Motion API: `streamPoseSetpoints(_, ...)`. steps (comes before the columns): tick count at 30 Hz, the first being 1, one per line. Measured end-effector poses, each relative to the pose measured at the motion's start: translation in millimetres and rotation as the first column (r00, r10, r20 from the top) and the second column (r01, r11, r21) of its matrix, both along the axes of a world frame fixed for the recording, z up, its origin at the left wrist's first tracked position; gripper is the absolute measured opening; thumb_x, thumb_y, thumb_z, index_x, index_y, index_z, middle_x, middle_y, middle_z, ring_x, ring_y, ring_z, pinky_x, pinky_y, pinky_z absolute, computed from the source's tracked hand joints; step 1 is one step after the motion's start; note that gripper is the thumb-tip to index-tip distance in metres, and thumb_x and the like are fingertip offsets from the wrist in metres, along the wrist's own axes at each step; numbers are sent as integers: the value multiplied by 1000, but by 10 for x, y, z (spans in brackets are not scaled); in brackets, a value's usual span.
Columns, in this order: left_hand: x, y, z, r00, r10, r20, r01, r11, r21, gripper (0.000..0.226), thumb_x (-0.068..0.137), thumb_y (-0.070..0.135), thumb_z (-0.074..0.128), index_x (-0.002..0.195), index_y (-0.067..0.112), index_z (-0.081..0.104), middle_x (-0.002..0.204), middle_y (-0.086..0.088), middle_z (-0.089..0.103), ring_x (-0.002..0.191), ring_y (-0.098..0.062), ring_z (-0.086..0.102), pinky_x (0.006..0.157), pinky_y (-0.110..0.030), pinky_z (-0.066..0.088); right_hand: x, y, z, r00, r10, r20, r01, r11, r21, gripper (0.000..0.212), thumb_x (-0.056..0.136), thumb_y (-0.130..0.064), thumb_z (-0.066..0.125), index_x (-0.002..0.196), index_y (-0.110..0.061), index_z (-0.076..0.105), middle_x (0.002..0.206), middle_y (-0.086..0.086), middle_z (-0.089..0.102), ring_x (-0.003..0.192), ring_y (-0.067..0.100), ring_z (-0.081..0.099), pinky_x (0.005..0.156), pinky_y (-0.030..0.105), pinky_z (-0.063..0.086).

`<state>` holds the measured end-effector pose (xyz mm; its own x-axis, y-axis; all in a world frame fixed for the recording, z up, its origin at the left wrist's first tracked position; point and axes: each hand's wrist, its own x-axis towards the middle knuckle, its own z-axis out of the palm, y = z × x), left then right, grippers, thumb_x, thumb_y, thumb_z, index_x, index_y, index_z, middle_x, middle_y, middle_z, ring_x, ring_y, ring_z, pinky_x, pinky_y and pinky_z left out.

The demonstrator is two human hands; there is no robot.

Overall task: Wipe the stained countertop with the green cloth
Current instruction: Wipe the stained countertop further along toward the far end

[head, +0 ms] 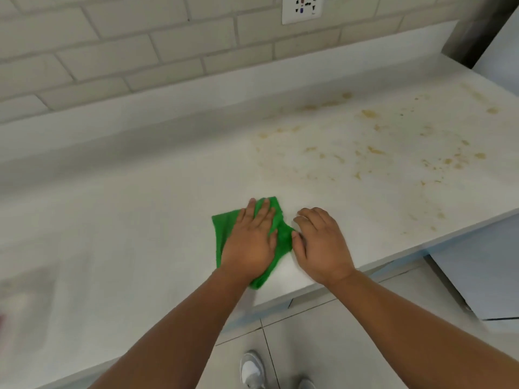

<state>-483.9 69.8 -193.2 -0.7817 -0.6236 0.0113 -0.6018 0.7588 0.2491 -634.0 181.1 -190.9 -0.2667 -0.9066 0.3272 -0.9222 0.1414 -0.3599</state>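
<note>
A green cloth (224, 228) lies flat on the white countertop (126, 220) near its front edge. My left hand (251, 242) presses on the cloth with straight, spread fingers. My right hand (320, 245) rests on the bare counter just right of the cloth, its fingers loosely bent and its thumb touching the cloth's right edge. Yellow-brown stains (370, 150) speckle the counter further back and to the right, apart from the cloth.
A tiled wall with a white socket (302, 8) stands behind the counter. A white appliance (500, 43) borders the counter at the far right. Below the front edge are cabinet fronts (477, 265), floor tiles and my shoes (251, 369).
</note>
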Motion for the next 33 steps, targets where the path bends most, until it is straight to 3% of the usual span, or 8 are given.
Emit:
streamPoseSetpoints(5,382,-309,12,966,-252,-52,254,966,42,50,100,20,46,147,8,40,158,-5,26,150,-25,13,122,-39,9,-15,47,-1,996,-91,-10,91,996,14,34,91,-25,49,113,-3,64,123,13,60,116,32,52,103,46,41)
streamPoseSetpoints(8,228,-845,17,993,-114,-32,115,992,48,50,99,10,46,148,4,36,159,-11,24,150,-30,12,123,-38,4,-21,48,-13,989,-145,-15,146,988,42,37,92,-28,49,117,-5,63,128,12,58,122,31,49,105,47,38)
streamPoseSetpoints(13,-460,-1404,100,991,125,51,-123,992,-41,52,103,20,29,152,4,25,162,-14,15,149,-34,8,122,-45,7,-28,24,-31,979,-201,-19,202,976,77,42,92,-33,50,120,-4,63,132,12,57,127,31,47,108,47,37)
streamPoseSetpoints(18,-1043,-938,44,985,-170,-15,170,985,7,54,102,24,30,154,8,23,163,-9,14,151,-29,4,123,-42,6,-22,1,-39,972,-233,-31,234,970,69,46,91,-34,55,125,-3,60,132,14,56,127,33,46,110,49,35)
streamPoseSetpoints(24,-381,-1019,16,921,-383,-65,387,921,54,52,99,16,46,149,9,37,160,-4,24,150,-23,11,123,-39,10,-3,30,-38,964,-266,-15,266,961,75,46,90,-34,52,124,-4,59,129,12,57,126,32,46,112,45,34)
streamPoseSetpoints(27,-269,-1455,22,953,-301,-23,302,953,38,52,98,14,45,150,8,35,160,-8,24,150,-26,12,122,-40,9,-3,17,-45,962,-274,-13,274,959,67,45,91,-35,51,124,-5,59,129,10,57,127,30,45,112,43,33)
streamPoseSetpoints(31,-760,-1705,74,997,-31,67,34,998,-45,53,101,23,32,152,7,27,162,-11,17,149,-34,10,121,-48,9,-9,4,-46,958,-287,-16,287,955,75,48,90,-39,51,125,-7,59,131,9,56,128,29,44,114,41,30)
streamPoseSetpoints(33,-1061,-1541,94,995,-35,90,39,998,-43,55,102,26,29,153,8,23,163,-10,14,149,-35,7,122,-50,8,-3,5,-48,955,-297,-16,297,952,78,49,90,-39,52,126,-6,58,130,9,56,127,29,44,114,41,30)
